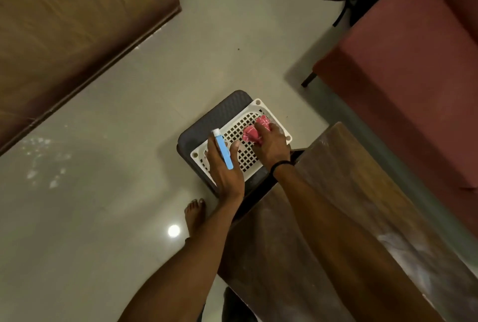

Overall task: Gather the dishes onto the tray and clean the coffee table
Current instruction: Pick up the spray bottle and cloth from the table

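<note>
Left hand (225, 166): my fingers and thumb are curled round a slim blue bottle (224, 150) with a white cap, the cap pointing away from me. The hand and bottle are over the near left part of the white tray (254, 107). Whether the bottle touches the tray cannot be told.

Right hand (271, 146): my fingers are closed on a crumpled pink cloth (252, 133) with pale lines, over the far right part of the tray, near its far corner. A thin black band (281, 164) circles this wrist.

Tray: white plastic with a grid of square holes in its floor and a round hole at each visible corner. It lies flat on a dark grey stool (204, 125), turned so that the stool's far left edge shows beyond its rim. No dishes can be made out in the part my hands leave uncovered.

Coffee table (341, 221): brown wood with pale dusty streaks, running from the lower right up to the stool, its far end just beside the tray's near right edge.

Surroundings: my bare foot (195, 214) stands on the pale tiled floor (103, 192), near the stool's near corner. A dark red sofa (413, 63) fills the right side, well apart from the tray.
</note>
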A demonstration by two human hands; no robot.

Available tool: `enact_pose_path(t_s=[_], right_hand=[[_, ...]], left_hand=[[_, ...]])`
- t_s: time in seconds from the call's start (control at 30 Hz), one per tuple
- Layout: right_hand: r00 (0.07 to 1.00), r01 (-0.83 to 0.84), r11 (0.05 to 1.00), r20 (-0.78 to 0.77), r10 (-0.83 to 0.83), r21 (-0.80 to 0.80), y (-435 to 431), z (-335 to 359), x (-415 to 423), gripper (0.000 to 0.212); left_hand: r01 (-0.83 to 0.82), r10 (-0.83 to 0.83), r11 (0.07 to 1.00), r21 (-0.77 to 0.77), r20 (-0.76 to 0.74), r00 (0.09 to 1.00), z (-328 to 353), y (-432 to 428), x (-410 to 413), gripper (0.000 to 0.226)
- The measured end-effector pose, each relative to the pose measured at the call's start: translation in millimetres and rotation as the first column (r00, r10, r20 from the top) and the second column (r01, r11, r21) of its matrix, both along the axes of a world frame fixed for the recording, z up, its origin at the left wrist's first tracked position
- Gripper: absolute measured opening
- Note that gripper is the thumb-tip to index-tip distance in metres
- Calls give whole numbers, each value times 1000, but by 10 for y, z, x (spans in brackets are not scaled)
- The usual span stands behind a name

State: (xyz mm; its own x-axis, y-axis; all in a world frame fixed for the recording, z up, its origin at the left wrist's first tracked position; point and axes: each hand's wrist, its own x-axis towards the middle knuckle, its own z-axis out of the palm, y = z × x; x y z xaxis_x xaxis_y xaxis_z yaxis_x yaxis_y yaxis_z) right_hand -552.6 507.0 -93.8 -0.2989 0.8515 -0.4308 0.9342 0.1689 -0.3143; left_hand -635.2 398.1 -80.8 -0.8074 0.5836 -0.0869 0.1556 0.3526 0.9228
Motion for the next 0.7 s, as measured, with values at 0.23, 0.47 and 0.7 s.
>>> enact_pose_path(t_s=[0.23,0.47,0.7], right_hand=[[997,-14,1000,80,16,-27,36,-480,-185,64],[992,-65,998,109,64,5,-161,-578,-219,66],[988,-77,997,129,80,-23,-217,-747,-227,67]], left_hand=[[-139,137,990,-8,-111,984,-225,143,34,62],[-105,89,992,-68,-203,975,-275,87,59,67],[-79,72,996,-31,-175,982,-282,102,29,64]])
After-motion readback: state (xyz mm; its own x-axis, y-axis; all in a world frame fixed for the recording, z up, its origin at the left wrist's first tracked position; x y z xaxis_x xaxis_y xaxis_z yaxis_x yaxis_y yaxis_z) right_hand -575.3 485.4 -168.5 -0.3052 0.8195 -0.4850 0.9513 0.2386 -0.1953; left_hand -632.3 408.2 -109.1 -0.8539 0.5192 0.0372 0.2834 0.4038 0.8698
